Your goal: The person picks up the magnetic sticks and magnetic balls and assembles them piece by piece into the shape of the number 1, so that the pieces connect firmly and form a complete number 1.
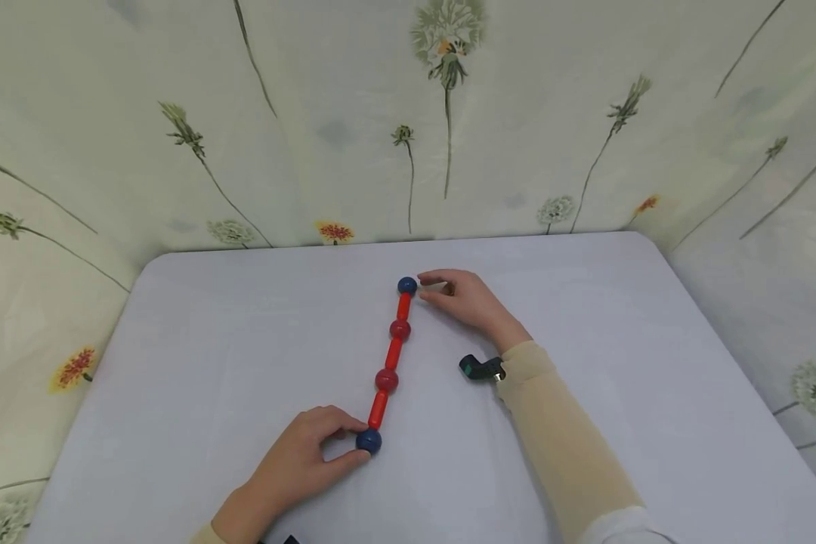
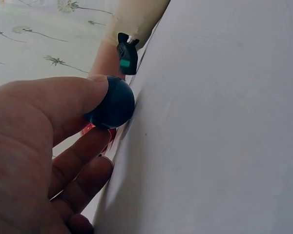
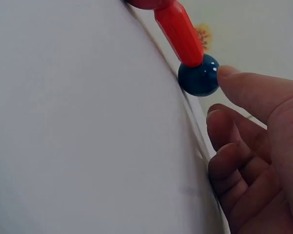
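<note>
A chain of red rods (image 1: 394, 353) and balls lies on the white table, running from near front to far back. Two red balls (image 1: 386, 380) sit along its middle, and a blue ball caps each end. At the near end, my left hand (image 1: 306, 459) pinches the blue ball (image 2: 118, 105) between thumb and fingers. By the far blue ball (image 3: 199, 75) is my right hand (image 1: 468, 301), just to its right, thumb and fingers parted and not closed round it. Whether the right thumb touches that ball, I cannot tell.
The white table (image 1: 245, 325) has rounded far corners. A pale cloth (image 1: 340, 181) with printed dandelions hangs behind it and along both sides. A small black device (image 1: 479, 368) is fixed at the right wrist, by the beige sleeve (image 1: 564, 438).
</note>
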Demonstrator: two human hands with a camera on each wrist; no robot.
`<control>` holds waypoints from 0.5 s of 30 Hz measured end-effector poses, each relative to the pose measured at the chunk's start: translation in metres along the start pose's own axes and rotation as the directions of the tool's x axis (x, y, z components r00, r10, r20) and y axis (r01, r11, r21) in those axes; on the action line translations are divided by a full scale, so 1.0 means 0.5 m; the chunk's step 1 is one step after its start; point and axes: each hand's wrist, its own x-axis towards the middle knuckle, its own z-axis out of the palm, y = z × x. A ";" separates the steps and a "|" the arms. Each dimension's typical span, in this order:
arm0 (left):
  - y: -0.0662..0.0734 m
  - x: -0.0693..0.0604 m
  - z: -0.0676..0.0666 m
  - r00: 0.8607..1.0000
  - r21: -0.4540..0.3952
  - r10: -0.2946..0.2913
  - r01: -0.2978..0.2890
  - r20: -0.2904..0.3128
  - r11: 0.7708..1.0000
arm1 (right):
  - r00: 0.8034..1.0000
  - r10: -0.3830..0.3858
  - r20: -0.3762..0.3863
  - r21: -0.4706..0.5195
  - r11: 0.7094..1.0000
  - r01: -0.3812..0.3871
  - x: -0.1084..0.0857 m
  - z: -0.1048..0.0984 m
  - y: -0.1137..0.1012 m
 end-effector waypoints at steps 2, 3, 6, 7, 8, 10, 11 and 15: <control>-0.001 -0.001 0.001 1.000 0.001 0.009 -0.009 -0.007 1.000 | 1.000 0.009 -0.002 -0.001 1.000 -0.009 -0.014 -0.003 0.000; -0.001 -0.001 0.001 1.000 -0.001 0.015 -0.015 -0.012 1.000 | 1.000 0.011 -0.002 0.000 1.000 -0.011 -0.022 -0.004 -0.001; -0.001 -0.001 0.001 0.999 -0.005 0.026 -0.026 -0.021 1.000 | 1.000 0.020 -0.002 0.006 1.000 -0.020 -0.044 -0.005 -0.005; -0.001 -0.001 0.001 0.999 -0.006 0.029 -0.029 -0.022 1.000 | 1.000 0.020 0.002 0.012 1.000 -0.020 -0.051 -0.004 -0.007; -0.001 -0.001 0.001 0.999 -0.005 0.033 -0.033 -0.023 0.999 | 1.000 0.015 0.005 0.017 1.000 -0.015 -0.057 -0.003 -0.010; -0.001 -0.001 0.001 0.999 -0.005 0.033 -0.033 -0.021 0.999 | 1.000 0.002 0.017 0.030 1.000 -0.002 -0.070 -0.001 -0.018; -0.001 -0.001 0.002 0.999 -0.006 0.032 -0.032 -0.021 0.999 | 1.000 -0.009 0.023 0.036 0.999 0.009 -0.075 0.002 -0.023; -0.001 0.000 0.003 0.999 -0.012 0.031 -0.032 -0.019 0.999 | 0.997 -0.059 0.045 0.043 0.997 0.057 -0.090 0.014 -0.041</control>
